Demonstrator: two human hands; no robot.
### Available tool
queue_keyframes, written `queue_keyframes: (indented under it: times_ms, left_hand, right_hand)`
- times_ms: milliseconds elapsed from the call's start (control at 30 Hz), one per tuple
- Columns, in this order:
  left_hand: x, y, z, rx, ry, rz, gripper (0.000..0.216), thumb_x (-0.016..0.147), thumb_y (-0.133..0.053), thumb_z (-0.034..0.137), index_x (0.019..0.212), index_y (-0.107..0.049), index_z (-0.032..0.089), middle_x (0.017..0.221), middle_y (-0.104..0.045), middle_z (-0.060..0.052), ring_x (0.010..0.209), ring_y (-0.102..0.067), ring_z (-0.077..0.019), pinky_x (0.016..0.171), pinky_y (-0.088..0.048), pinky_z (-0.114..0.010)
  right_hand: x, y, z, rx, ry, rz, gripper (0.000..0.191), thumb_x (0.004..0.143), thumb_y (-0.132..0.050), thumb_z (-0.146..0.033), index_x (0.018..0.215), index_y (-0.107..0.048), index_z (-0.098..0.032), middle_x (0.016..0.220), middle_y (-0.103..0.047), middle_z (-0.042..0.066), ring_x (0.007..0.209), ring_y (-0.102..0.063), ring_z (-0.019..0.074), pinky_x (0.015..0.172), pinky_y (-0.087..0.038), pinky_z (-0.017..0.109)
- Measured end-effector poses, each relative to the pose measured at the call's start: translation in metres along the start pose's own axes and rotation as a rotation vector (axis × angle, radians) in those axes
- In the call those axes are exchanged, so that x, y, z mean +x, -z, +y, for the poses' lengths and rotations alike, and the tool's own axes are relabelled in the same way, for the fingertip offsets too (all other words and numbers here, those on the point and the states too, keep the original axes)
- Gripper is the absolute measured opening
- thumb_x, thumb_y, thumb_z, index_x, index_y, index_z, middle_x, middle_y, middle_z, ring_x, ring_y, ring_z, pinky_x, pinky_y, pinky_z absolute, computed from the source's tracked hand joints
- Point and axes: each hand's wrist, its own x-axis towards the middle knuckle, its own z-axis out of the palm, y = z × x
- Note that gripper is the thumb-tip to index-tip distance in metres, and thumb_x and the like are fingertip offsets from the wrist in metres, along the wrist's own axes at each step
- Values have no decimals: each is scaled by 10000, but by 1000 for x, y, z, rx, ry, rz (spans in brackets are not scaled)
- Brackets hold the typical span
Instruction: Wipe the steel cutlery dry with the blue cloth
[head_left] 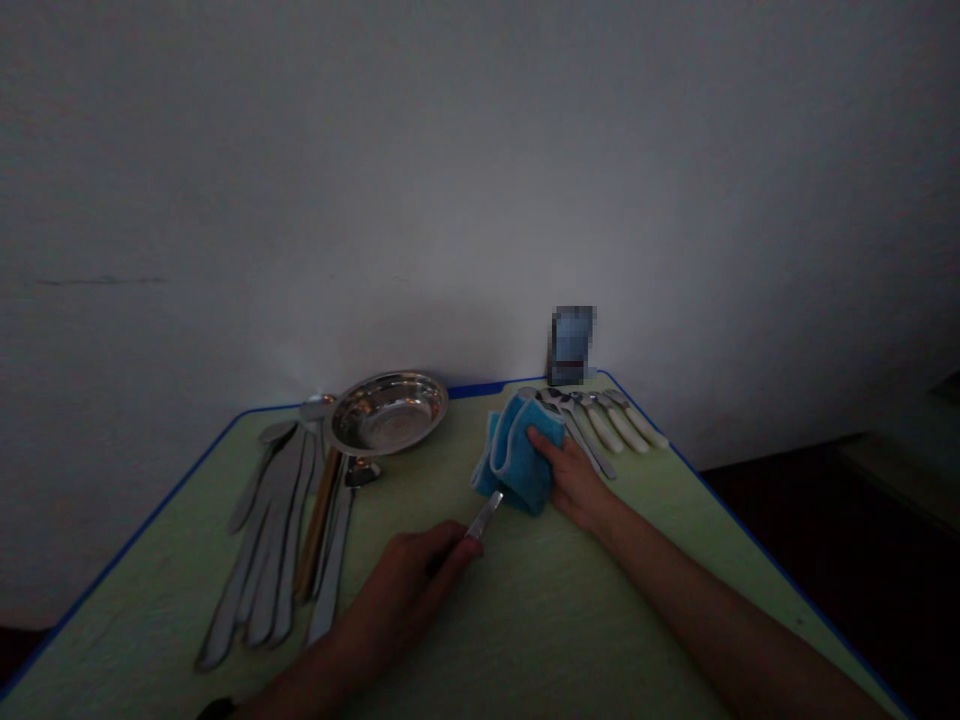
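My left hand (416,575) is closed in a pinch on a flat metal utensil (486,515). Its far end runs into a folded blue cloth (525,460) with pale edging, so I cannot tell what kind of utensil it is. Fingers of my right hand (574,480) are closed on the cloth, with the thumb on top. Just behind and right of that hand lie metal spoons (592,450), partly hidden by the cloth, and several pieces of cutlery with cream handles (637,428).
Left of my hands lie several long metal utensils (270,570), a brown wooden stick (319,525) and a small ladle (365,472). A shallow steel bowl (390,412) stands behind them. A blurred upright device (572,345) is at the back, near the wall. The green table (585,640) has blue edges.
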Motion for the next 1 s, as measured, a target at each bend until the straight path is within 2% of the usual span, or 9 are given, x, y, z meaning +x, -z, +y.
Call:
queue_keyframes:
  times_ms: [200,400,533,633,767,900,1000]
  left_hand:
    - [2,0,0,3,3,1,310,883,-371,332,705,-563,166,558,-500,54,501,-478,-93,487,-303,-190]
    - [5,3,2,-2,6,-30,309,870,-374,328,694,-565,161,552,-483,53,491,-461,-92,474,-294,-190]
    - [4,3,0,-2,-17,-11,310,870,-369,321,655,-525,161,527,-413,62,466,-407,-82,453,-267,-190]
    - [0,1,-3,8,-109,-38,305,855,-385,288,575,-431,173,501,-325,75,445,-357,-71,448,-248,-190]
    - [-5,0,-5,3,-202,-37,310,846,-398,271,550,-370,182,498,-274,82,437,-336,-67,456,-241,-195]
    - [-6,5,-4,-78,-158,-14,297,875,-359,310,625,-449,177,533,-357,68,470,-393,-78,461,-272,-191]
    - [-6,7,-2,-104,-138,-24,280,885,-355,318,693,-499,173,554,-414,62,488,-426,-84,470,-297,-191]
  right_hand:
    - [-3,1,1,-42,-15,-74,249,653,-704,-310,850,-651,-168,780,-708,18,702,-652,164,769,-498,334]
    - [-7,-2,3,-127,-10,-105,270,638,-715,-302,861,-648,-166,819,-707,20,738,-648,153,822,-468,332]
    - [-5,-5,4,-55,5,1,263,661,-684,-355,848,-643,-176,784,-707,14,773,-648,175,821,-471,349]
    - [-3,-7,6,-9,49,99,246,673,-665,-371,831,-641,-183,798,-707,13,847,-639,189,837,-469,352]
    - [-1,-8,6,38,102,155,245,685,-650,-372,861,-629,-202,862,-704,10,932,-619,188,864,-462,350]
    - [0,-7,5,92,93,220,248,707,-627,-372,900,-610,-218,908,-698,5,944,-615,182,857,-472,347]
    - [1,-6,4,118,101,194,238,697,-642,-360,889,-604,-225,917,-696,2,954,-610,183,846,-481,343]
